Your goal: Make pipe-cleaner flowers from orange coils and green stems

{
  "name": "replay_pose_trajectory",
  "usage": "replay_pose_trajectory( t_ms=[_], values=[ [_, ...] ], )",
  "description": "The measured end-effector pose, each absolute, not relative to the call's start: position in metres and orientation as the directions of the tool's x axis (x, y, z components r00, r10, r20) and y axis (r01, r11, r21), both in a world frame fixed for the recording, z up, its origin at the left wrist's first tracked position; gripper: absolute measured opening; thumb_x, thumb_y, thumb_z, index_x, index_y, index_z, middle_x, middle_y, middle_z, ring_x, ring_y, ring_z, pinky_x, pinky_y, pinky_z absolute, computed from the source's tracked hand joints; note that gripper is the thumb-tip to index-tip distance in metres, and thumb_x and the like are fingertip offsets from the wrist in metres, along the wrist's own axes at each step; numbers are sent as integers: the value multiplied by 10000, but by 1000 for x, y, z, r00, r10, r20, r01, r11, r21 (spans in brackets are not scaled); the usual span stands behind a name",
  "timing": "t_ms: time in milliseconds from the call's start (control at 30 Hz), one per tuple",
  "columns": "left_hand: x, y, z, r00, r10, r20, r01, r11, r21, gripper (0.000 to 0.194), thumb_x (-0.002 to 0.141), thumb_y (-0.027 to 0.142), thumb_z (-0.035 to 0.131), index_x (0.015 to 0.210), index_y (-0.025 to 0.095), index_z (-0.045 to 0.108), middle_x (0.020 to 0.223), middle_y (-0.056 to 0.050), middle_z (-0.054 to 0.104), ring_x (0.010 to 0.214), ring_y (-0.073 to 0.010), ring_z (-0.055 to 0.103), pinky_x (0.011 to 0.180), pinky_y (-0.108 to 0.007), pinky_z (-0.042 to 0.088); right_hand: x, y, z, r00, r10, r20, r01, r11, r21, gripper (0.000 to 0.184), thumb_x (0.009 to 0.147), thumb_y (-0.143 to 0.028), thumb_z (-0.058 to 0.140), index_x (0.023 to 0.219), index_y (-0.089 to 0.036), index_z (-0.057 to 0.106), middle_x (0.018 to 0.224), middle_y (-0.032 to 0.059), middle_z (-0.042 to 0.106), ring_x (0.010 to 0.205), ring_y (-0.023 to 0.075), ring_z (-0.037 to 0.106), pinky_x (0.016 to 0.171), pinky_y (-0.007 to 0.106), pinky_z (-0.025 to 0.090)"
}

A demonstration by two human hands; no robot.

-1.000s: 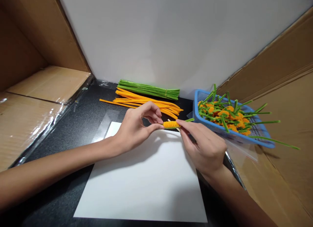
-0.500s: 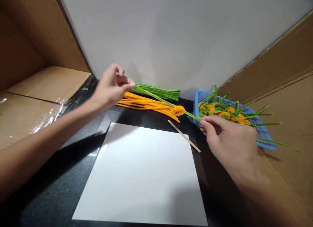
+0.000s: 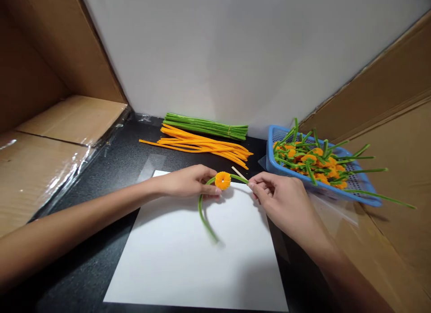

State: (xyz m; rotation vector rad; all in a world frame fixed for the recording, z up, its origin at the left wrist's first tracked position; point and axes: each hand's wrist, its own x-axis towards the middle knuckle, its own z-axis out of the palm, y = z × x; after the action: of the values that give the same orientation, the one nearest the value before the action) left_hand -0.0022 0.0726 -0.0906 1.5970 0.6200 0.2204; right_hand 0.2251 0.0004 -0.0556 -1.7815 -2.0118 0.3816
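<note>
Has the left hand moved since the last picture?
Yes, the left hand came down from the green pipe-cleaner bundle to the white paper.

A flat white paper sheet (image 3: 191, 254) gives low passage, but the blue plastic basket (image 3: 269, 144) bristling with green chenille stems (image 3: 367, 170) blocks the right hand (image 3: 283, 200) rightward.

I am extending my bare left forearm (image 3: 84, 218) and right forearm (image 3: 325, 252) inward from the lower corners of my view. My left hand (image 3: 186, 182) is lying on its side, with its fingers (image 3: 210, 190) curling toward my right. My right hand (image 3: 281, 197) is angling down, pinching with its thumb and forefinger (image 3: 252, 186). My hands are facing each other, close but not touching.
</note>
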Motion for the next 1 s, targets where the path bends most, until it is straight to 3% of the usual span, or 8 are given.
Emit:
replay_pose_trajectory(
  t_ms=[67, 167, 267, 367, 467, 633, 867, 1000],
  values=[
    [0, 69, -95, 811, 525, -258, 246, 94, 965, 387, 889, 532, 586, 823, 151, 595, 684, -12, 610, 530, -102, 488, 517, -220, 368, 226, 1, -58, -115, 983, 141, 899, 163, -407, 165, 818, -170, 588, 696, -211, 692, 530, -25, 611, 460, 145, 548, 462, 263, 353],
    [-1, 69, -94, 756, 627, -188, 284, -55, 957, 452, 929, 564, 509, 735, 157, 534, 623, 27, 497, 506, -84, 381, 497, -216, 307, 224, 1, -60, -189, 963, 190, 913, 243, -327, 103, 799, -167, 632, 734, -212, 698, 687, 15, 666, 657, 191, 622, 578, 278, 426],
    [0, 67, -89, 743, 664, -85, 300, -217, 929, 446, 971, 541, 432, 732, 168, 487, 653, 35, 442, 591, -103, 403, 568, -222, 337, 219, 2, -63, -217, 961, 171, 838, 273, -472, 77, 859, -226, 626, 865, -203, 700, 847, 37, 715, 783, 197, 653, 647, 277, 468],
    [1, 63, -86, 748, 661, -58, 327, -292, 899, 441, 1008, 501, 344, 744, 174, 480, 673, 31, 451, 633, -119, 438, 611, -232, 349, 216, 1, -66, -232, 969, 87, 731, 233, -641, 212, 953, -248, 511, 873, -197, 701, 727, 2, 698, 637, 149, 627, 564, 244, 434],
    [1, 61, -86, 745, 666, -20, 361, -378, 852, 414, 1025, 428, 327, 747, 174, 498, 672, 25, 490, 631, -123, 464, 607, -235, 332, 214, 1, -68, -259, 963, 75, 700, 241, -672, 293, 976, -251, 469, 817, -189, 707, 638, -19, 646, 563, 124, 568, 541, 239, 398],
    [0, 61, -90, 642, 767, 13, 466, -403, 787, 283, 1002, 400, 411, 896, 181, 556, 662, 31, 540, 579, -126, 470, 559, -232, 296, 212, 1, -69, -243, 970, 9, 674, 175, -717, 144, 879, -299, 636, 865, -180, 718, 616, -28, 606, 571, 128, 540, 540, 233, 407],
    [-5, 67, -92, 845, 531, 59, 430, -742, 514, 185, 956, 208, 414, 846, 206, 562, 492, 51, 345, 421, -138, 275, 491, -284, 165, 217, 2, -72, -311, 936, 164, 794, 351, -497, 137, 866, -121, 595, 766, -186, 663, 750, 7, 665, 692, 150, 596, 619, 258, 409],
    [-15, 80, -90, 915, 402, 45, 322, -791, 519, 189, 949, 186, 414, 832, 202, 562, 502, 39, 389, 429, -136, 326, 487, -277, 200, 224, 4, -71, -406, 901, 152, 812, 432, -392, 172, 919, -133, 548, 770, -192, 609, 718, 3, 638, 665, 151, 586, 602, 261, 398]
  ],
)
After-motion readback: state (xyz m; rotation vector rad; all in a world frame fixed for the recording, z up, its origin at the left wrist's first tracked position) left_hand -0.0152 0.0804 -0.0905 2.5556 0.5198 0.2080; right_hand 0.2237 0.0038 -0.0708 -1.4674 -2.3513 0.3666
